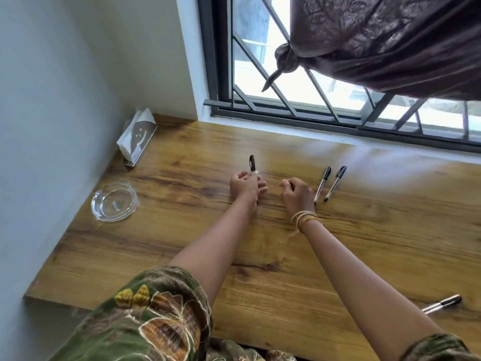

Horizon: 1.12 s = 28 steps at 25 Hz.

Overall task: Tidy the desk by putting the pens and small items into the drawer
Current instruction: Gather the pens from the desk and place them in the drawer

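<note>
Beneath a barred window, the wooden worktop [338,230] carries four black-capped clear pens: one gripped upright in the left hand [246,185], two side by side [328,183] at the right hand's [296,195] three o'clock, its fingers loosely curled and holding nothing, and one [441,304] at five o'clock. One clear glass ashtray [114,201] sits at nine o'clock.

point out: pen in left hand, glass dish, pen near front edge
pen in left hand [252,161]: head view, on its dark cap above the fingers.
glass dish [114,201]: head view, on its clear base.
pen near front edge [442,304]: head view, mid-barrel.
</note>
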Each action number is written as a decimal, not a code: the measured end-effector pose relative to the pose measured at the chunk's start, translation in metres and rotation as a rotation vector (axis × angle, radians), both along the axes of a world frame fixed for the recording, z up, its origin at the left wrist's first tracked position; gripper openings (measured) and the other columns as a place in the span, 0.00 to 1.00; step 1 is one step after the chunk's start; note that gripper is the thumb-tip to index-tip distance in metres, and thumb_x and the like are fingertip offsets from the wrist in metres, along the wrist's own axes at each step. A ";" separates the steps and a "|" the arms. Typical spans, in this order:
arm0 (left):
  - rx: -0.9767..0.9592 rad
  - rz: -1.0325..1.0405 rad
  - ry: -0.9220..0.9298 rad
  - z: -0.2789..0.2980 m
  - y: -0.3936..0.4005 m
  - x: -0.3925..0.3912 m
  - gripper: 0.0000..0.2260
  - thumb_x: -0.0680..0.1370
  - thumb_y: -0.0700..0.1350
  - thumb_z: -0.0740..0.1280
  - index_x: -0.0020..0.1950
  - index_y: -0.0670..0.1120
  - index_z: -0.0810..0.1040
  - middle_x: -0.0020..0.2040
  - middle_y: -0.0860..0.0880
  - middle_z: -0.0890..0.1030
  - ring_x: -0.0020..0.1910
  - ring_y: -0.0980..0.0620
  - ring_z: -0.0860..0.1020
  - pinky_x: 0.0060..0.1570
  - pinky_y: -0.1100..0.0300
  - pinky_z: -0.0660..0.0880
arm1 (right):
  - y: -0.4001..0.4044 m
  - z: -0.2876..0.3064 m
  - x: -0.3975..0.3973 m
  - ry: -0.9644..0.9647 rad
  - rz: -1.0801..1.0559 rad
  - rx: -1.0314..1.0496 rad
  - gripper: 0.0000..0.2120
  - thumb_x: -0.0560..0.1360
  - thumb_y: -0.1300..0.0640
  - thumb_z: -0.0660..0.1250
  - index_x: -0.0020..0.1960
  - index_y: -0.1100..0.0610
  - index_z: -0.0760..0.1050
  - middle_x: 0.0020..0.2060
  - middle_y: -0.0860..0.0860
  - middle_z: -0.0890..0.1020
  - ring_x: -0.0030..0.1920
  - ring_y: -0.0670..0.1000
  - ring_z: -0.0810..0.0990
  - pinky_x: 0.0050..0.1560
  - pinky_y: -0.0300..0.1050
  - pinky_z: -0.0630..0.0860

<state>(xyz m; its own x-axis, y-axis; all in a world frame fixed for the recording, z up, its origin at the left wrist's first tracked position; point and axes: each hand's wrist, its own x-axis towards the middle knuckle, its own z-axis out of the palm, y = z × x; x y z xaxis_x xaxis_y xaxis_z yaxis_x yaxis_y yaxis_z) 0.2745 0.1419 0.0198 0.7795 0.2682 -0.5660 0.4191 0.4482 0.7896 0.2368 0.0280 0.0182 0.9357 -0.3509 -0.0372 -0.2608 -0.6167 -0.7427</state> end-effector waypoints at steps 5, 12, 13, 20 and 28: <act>0.010 -0.080 -0.006 -0.012 -0.008 -0.001 0.09 0.80 0.37 0.64 0.60 0.37 0.73 0.38 0.44 0.78 0.29 0.50 0.78 0.28 0.57 0.77 | -0.042 0.011 0.005 0.124 -0.308 -0.161 0.15 0.77 0.50 0.66 0.56 0.62 0.73 0.52 0.61 0.82 0.54 0.62 0.81 0.52 0.51 0.76; 0.052 -0.202 -0.096 -0.020 -0.002 -0.006 0.07 0.80 0.36 0.63 0.59 0.39 0.75 0.39 0.43 0.80 0.30 0.51 0.80 0.32 0.58 0.82 | -0.045 0.020 0.010 0.309 -0.241 -0.404 0.15 0.76 0.52 0.65 0.53 0.63 0.78 0.49 0.61 0.83 0.51 0.61 0.82 0.50 0.51 0.78; 0.032 -0.206 -0.104 -0.021 0.000 -0.006 0.07 0.81 0.37 0.63 0.59 0.39 0.74 0.40 0.43 0.80 0.32 0.50 0.81 0.35 0.57 0.82 | -0.040 0.020 0.012 0.291 -0.201 -0.378 0.15 0.74 0.51 0.66 0.50 0.62 0.80 0.46 0.59 0.84 0.47 0.60 0.83 0.48 0.49 0.80; -0.003 -0.196 -0.113 -0.025 0.006 -0.005 0.10 0.82 0.36 0.60 0.63 0.36 0.72 0.41 0.43 0.81 0.38 0.49 0.82 0.38 0.58 0.82 | 0.020 0.021 0.010 0.253 -0.093 0.342 0.07 0.68 0.50 0.73 0.35 0.53 0.82 0.32 0.50 0.84 0.34 0.50 0.84 0.36 0.48 0.84; 0.027 -0.198 -0.157 -0.026 0.005 -0.007 0.02 0.79 0.37 0.65 0.48 0.41 0.77 0.40 0.43 0.83 0.36 0.48 0.80 0.31 0.61 0.78 | 0.031 0.009 0.009 0.234 0.045 0.143 0.11 0.65 0.43 0.70 0.33 0.50 0.81 0.34 0.50 0.85 0.37 0.52 0.85 0.41 0.53 0.83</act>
<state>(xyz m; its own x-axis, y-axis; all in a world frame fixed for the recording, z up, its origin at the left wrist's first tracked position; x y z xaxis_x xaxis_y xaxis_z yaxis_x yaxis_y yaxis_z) 0.2678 0.1471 -0.0067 0.8962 0.1148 -0.4285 0.3678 0.3479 0.8624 0.2456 0.0590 0.0274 0.9103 -0.2850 -0.3002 -0.4102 -0.5249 -0.7458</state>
